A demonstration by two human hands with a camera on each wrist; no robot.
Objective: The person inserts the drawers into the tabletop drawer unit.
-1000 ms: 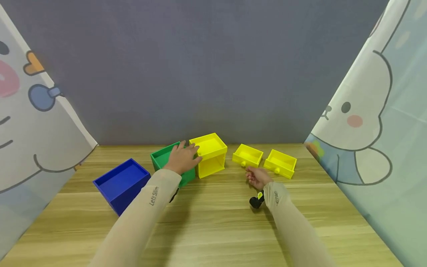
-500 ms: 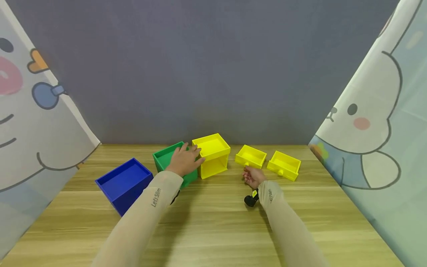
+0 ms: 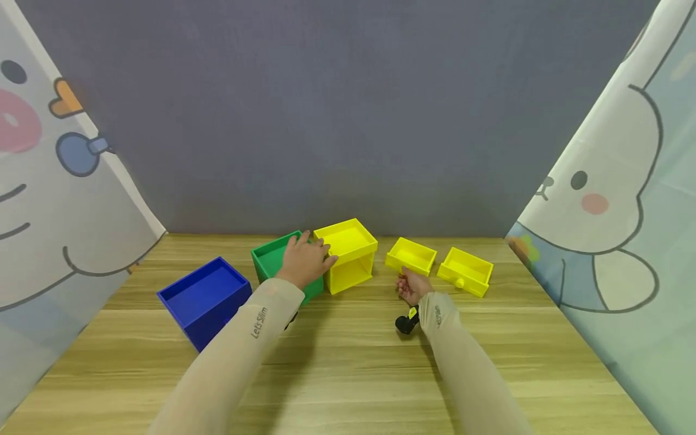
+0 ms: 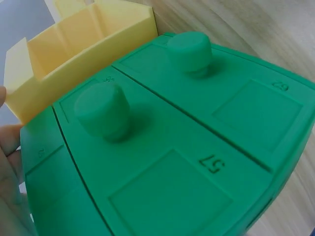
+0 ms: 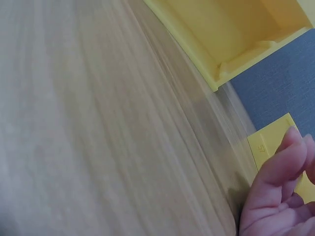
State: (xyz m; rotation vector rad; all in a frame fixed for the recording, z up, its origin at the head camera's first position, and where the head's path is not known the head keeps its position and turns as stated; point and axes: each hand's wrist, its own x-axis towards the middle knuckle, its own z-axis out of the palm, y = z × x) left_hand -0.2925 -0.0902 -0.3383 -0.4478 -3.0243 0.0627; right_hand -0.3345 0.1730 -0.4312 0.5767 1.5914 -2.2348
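Note:
My left hand (image 3: 302,261) rests with fingers spread over the green cabinet (image 3: 269,257). Its fingertips reach the left edge of the yellow cabinet (image 3: 345,244), whose lower front is an open bay. Green drawer fronts (image 4: 167,191) with round knobs fill the left wrist view. My right hand (image 3: 414,286) is at the front of a small yellow drawer (image 3: 411,254), its curled fingers pinching the knob. In the right wrist view the fingers (image 5: 278,182) mostly hide that knob against the drawer front (image 5: 268,142). A second yellow drawer (image 3: 466,269) lies to its right.
A blue cabinet (image 3: 206,296) stands at the left of the wooden table (image 3: 348,362). A grey backdrop (image 3: 348,121) rises behind the table, and printed cloth panels (image 3: 598,254) flank both sides.
My right hand has moved slightly left and up to the left drawer's knob, and its fingers have closed on it. My left hand stays on the cabinets. The head view has shifted slightly.

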